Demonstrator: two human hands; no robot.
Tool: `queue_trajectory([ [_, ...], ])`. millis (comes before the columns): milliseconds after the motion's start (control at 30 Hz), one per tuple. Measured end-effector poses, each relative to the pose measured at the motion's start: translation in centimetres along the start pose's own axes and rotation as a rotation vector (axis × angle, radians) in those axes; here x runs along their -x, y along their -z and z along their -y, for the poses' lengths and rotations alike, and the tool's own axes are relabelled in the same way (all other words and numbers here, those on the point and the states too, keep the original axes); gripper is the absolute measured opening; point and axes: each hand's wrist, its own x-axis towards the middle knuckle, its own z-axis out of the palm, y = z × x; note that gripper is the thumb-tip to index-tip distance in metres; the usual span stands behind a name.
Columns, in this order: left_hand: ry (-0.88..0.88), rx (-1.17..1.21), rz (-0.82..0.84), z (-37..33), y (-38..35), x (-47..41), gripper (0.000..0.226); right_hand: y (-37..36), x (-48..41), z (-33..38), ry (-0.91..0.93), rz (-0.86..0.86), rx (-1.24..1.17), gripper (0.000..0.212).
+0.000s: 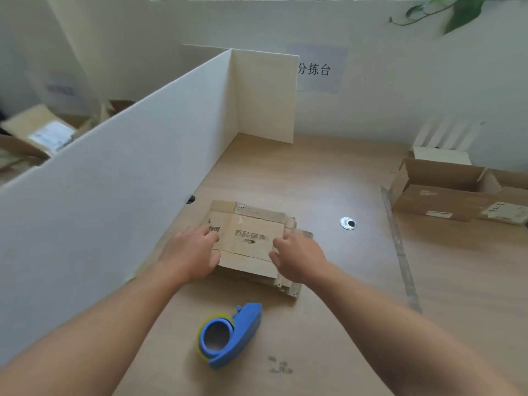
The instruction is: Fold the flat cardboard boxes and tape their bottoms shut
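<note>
Pale wooden table (328,181), walled on the left by a white partition (114,181). At its middle both hands meet on the top flat box (251,241) of a stack of flat cardboard boxes (285,287). The left hand (191,252) curls its fingers and thumb over that box's left edge. The right hand (297,255) clasps the right edge the same way. The printed face of the box lies up, between the hands.

Just near of the stack rests a blue tape dispenser (231,335), roll loaded, touching neither hand. To the right of the stack a round metal grommet (348,223) sits in the tabletop. Beyond it lies a long grey strip (400,247).

At the far right an open cardboard box (440,201) stands with flaps up. What its inside holds cannot be made out. Behind the partition, blurred cardboard boxes (43,130) lie in a pile.
</note>
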Motion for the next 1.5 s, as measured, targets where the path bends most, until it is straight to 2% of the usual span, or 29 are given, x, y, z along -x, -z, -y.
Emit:
queue_trajectory([
  [133, 0.056, 0.095, 0.036, 1.9, -2.3, -1.4, 0.043, -2.6, -2.0, 1.1, -0.037, 0.116, -0.062, 0.035],
  [233, 0.101, 0.181, 0.089, 3.5, -4.7, -4.4, 0.044, -4.4, -4.2, 0.9, -0.129, 0.191, -0.111, 0.036],
  [533, 0.052, 0.212, 0.133, 6.7, -10.3, -11.8, 0.042, -9.5, -8.5, 0.1, -0.570, 0.104, -0.420, 0.034],
  [600, 0.054, 0.243, 0.147, 7.1, -10.9, -12.5, 0.045, -10.2, -8.8, 0.4, -0.645, 0.064, -0.478, 0.039],
  [667, 0.060, 0.289, 0.143, 7.3, -11.5, -12.7, 0.054, -10.3, -9.0, 0.7, -0.718, -0.002, -0.559, 0.060],
  [733, 0.104, 0.383, 0.154, 7.1, -11.9, -12.9, 0.069, -10.2, -9.4, 0.9, -0.775, -0.062, -0.638, 0.070],
  [867, 0.199, 0.545, 0.197, 6.1, -11.9, -12.3, 0.095, -10.2, -9.4, 1.0, -0.834, -0.118, -0.828, 0.072],
  [967, 0.264, 0.720, 0.190, 5.8, -11.6, -11.6, 0.105, -9.7, -8.3, 0.1, -0.944, -0.192, -1.085, 0.057],
  [1067, 0.214, 0.830, 0.189, 4.8, -10.7, -10.3, 0.116, -9.1, -6.4, -1.2, -0.880, -0.249, -1.200, 0.042],
  [1167, 0.151, 0.991, 0.167, 2.3, -8.9, -8.4, 0.123, -7.9, -3.5, -2.1, -0.792, -0.336, -1.320, 0.040],
  [1300, -0.034, 1.119, 0.132, -1.7, -6.1, -5.5, 0.118, -6.0, 1.5, -3.9, -0.703, -0.427, -1.517, 0.026],
  [1500, -0.300, 1.103, 0.105, -7.3, -4.3, 0.6, 0.115, -3.5, 11.2, -7.9, -0.470, -0.355, -1.459, 0.067],
])
